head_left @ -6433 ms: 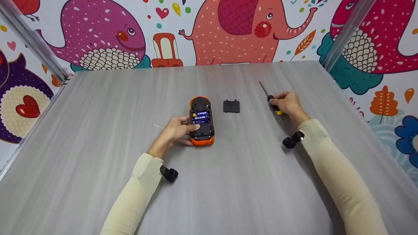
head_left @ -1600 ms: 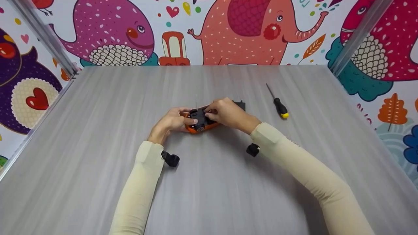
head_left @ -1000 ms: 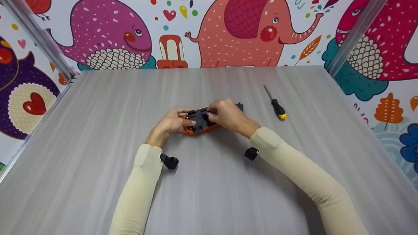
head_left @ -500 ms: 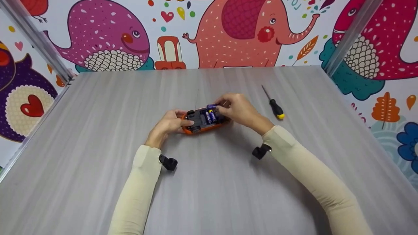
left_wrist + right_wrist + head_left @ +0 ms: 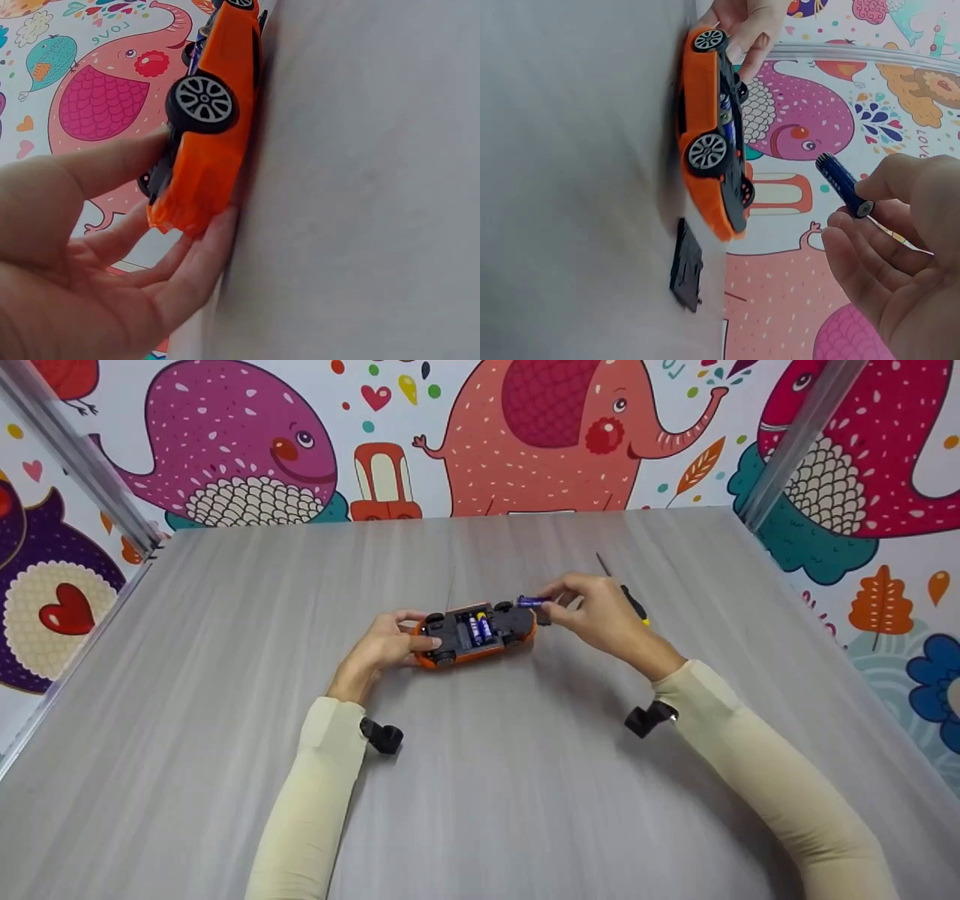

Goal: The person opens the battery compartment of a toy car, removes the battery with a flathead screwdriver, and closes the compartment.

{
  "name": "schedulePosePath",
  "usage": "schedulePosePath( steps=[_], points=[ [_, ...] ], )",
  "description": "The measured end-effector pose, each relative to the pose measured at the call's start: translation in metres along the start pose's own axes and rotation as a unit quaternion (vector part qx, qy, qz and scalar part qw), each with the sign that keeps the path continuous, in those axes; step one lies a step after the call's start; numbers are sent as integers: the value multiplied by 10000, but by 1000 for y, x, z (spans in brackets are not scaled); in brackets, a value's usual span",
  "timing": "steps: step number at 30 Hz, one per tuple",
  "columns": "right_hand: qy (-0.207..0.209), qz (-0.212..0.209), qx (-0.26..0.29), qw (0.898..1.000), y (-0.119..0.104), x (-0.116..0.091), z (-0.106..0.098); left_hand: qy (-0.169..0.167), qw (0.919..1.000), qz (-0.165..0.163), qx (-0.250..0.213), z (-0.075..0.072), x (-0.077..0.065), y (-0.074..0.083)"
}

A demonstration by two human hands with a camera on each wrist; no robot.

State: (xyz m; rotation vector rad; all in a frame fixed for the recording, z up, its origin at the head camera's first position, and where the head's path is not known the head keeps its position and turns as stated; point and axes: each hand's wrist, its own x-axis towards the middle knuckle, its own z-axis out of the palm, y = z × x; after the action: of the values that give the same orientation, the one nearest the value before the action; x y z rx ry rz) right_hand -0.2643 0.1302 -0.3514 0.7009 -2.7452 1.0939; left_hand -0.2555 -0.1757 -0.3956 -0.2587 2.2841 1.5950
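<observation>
An orange toy car [image 5: 480,635] lies upside down on the table, its battery bay uncovered. Two purple-blue batteries [image 5: 478,628] show in the bay. My left hand [image 5: 382,649] grips one end of the car, thumb on the black underside and fingers under the orange body [image 5: 206,169]. Beyond the car's other end, my right hand [image 5: 600,611] pinches a blue battery [image 5: 844,184] between thumb and fingers, raised off the table. A black battery cover [image 5: 686,266] lies on the table near that end, mostly hidden behind the right hand in the head view.
A screwdriver [image 5: 634,604] with a black and yellow handle lies right of the car, partly behind the right hand. A thin antenna [image 5: 451,589] sticks out from the car's far side. Walls with cartoon animals [image 5: 555,435] border the table [image 5: 465,780].
Earlier the right hand held the screwdriver, then laid it down; the car was turned sideways. The right hand has pulled a battery from the bay and moved right with it. The left keeps its hold.
</observation>
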Motion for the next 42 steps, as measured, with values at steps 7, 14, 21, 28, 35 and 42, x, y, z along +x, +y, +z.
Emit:
schedulePosePath(
  steps=[7, 14, 21, 28, 35, 42],
  points=[
    [128, -225, -193, 9995, 18, -16, -9, 6, 10000, 6, -67, 0, 1, -2],
    [-74, 207, -433, 9988, 36, -23, -12, -37, 9997, -40, -221, -1, 1, -1],
    [-209, 718, -550, 9957, 55, -29, -10, -81, 9997, -98, -218, -4, 0, -2],
    [-200, 888, -569, 9942, 67, -33, -10, -166, 9995, -109, -236, -3, 0, -2],
    [-318, 856, -508, 9945, 69, -35, -10, -152, 9996, -224, -111, -5, 1, 1],
    [-824, 1029, -452, 9902, 71, -35, -12, -150, 9995, -258, -79, -10, 1, -3]
  ],
)
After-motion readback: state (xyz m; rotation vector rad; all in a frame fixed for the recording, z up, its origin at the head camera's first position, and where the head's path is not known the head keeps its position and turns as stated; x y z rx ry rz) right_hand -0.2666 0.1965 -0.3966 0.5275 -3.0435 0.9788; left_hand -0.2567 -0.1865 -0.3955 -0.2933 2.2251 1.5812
